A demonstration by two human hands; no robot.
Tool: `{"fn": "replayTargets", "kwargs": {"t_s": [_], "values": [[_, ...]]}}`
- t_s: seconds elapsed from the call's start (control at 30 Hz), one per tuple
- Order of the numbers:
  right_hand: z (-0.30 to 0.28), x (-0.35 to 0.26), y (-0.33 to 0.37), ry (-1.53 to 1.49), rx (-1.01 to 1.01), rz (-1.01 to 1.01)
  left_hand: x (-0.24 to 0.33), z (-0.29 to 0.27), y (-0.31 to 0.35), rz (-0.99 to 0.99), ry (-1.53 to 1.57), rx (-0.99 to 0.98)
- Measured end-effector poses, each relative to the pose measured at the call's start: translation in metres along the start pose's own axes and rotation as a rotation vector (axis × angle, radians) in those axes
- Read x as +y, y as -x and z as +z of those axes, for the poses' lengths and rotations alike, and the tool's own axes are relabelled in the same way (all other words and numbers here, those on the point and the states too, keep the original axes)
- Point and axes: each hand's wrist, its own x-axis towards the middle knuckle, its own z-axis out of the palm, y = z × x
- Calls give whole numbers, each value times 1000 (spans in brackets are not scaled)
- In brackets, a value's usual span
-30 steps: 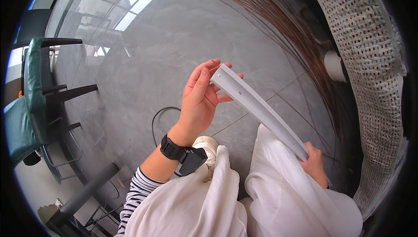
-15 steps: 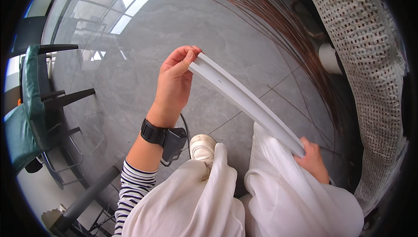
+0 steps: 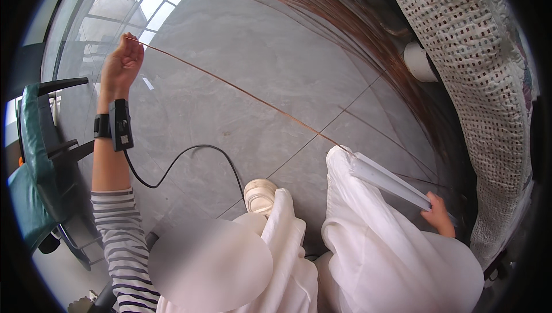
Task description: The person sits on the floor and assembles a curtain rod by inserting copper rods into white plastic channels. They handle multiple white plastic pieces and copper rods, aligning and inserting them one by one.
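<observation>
My left hand [image 3: 122, 67] is raised at the far left, its fingers pinched round one end of a long, thin copper-brown rod [image 3: 230, 84]. The rod slants down to the right across the view, bowing slightly. Its other end meets the upper end of a white channel-shaped strip [image 3: 386, 179] beside my knee; whether it runs inside the channel I cannot make out. My right hand [image 3: 439, 215] grips the strip's lower end at the right. A black device [image 3: 121, 124] is strapped on my left wrist, and its cable [image 3: 195, 147] loops down toward my shoe.
A bundle of similar copper-brown rods [image 3: 351, 28] lies on the grey tiled floor [image 3: 230, 31] at the upper right. Beyond it are a white cylinder [image 3: 420, 61] and a woven white cover [image 3: 460, 54]. A green chair [image 3: 37, 157] with black legs stands at the left.
My left hand has left the strip's upper end and moved up and left, now holding a rod stretched from it. The strip and my right hand have shifted right and down.
</observation>
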Motion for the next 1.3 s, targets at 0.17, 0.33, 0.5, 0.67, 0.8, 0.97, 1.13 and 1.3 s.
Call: {"fn": "replayTargets", "kwargs": {"t_s": [0.17, 0.33, 0.5, 0.67, 0.8, 0.97, 1.13, 1.3], "values": [[11, 125, 73, 43, -37, 236, 118, -31, -90, -103, -131, -152], [54, 220, 202, 44, -7, 379, 182, 2, -173, 178, 41, 138], [163, 199, 200, -271, -68, 616, 303, -64, -206, 155, 84, -46], [172, 151, 225, -389, 58, 717, 123, -35, -220, 79, 44, -50], [77, 139, 155, -349, 197, 518, 49, -97, -244, -51, -185, -29], [-50, -18, 196, -210, 451, 591, -182, 70, -65, 142, -734, -230], [-172, -72, 195, 56, 883, 524, -255, 77, 125, 158, -876, -843], [-403, -173, 69, 352, 1117, 17, -291, 4, 241, 294, -1259, -1628]]}}
